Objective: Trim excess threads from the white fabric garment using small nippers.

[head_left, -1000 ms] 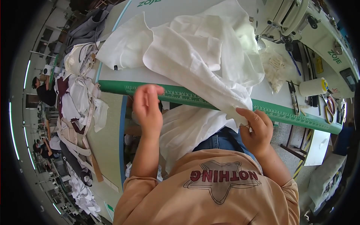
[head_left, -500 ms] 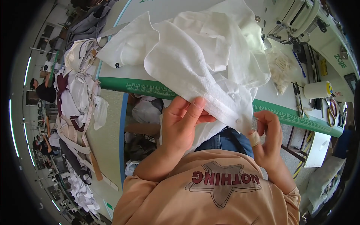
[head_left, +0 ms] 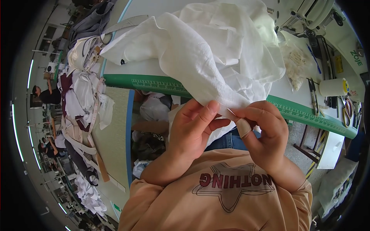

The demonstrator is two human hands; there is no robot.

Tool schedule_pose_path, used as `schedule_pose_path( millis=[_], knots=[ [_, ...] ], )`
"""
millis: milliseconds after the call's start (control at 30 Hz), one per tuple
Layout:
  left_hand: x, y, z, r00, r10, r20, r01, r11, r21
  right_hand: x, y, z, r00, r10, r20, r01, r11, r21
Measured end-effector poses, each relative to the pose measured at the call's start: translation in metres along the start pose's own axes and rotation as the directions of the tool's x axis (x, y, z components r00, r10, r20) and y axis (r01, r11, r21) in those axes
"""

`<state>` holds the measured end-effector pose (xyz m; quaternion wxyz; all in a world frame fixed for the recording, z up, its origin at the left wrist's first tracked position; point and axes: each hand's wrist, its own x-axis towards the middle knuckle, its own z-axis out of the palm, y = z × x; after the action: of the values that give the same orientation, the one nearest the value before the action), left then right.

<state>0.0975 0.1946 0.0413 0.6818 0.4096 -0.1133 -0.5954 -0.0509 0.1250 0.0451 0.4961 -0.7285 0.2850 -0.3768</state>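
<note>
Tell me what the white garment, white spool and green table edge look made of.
White garment: thin woven fabric, matte, possibly cotton; it creases softly. White spool: seemingly wound thread, matte, given its even cylinder; fibre unclear. Green table edge: perhaps plastic, smooth, judging by its even colour.

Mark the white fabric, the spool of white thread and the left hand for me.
White fabric (head_left: 202,52): head view, middle of its crumpled spread.
Spool of white thread (head_left: 331,87): head view, its wound side.
Left hand (head_left: 193,130): head view, middle of the hand.

The white garment (head_left: 189,48) is matt, wrinkled cloth.
</note>
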Motion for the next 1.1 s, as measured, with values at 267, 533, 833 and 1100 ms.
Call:
schedule_pose_path(
  millis=[267, 533, 833, 1100],
  knots=[
    [-0.0027, 0.0011, -0.0045, 1.0, -0.019, 0.004, 0.019, 1.0, 0.025, 0.0032, -0.0021, 0.0003, 0.999, -0.031, -0.007, 0.031, 0.996, -0.083],
    [-0.0027, 0.0022, -0.0031, 1.0, -0.011, 0.003, 0.011, 1.0, 0.019, 0.004, -0.0007, 0.0013, 0.998, -0.047, -0.029, 0.045, 0.997, -0.064],
    [-0.0035, 0.0018, -0.0004, 1.0, -0.019, -0.019, 0.019, 1.0, 0.009, 0.0041, -0.0005, 0.0013, 0.996, -0.074, -0.059, 0.068, 0.993, -0.095],
    [-0.0036, 0.002, -0.0004, 0.999, -0.02, -0.039, 0.021, 1.0, 0.015, 0.0044, 0.001, 0.0028, 0.995, -0.076, -0.067, 0.069, 0.993, -0.1]
  ],
)
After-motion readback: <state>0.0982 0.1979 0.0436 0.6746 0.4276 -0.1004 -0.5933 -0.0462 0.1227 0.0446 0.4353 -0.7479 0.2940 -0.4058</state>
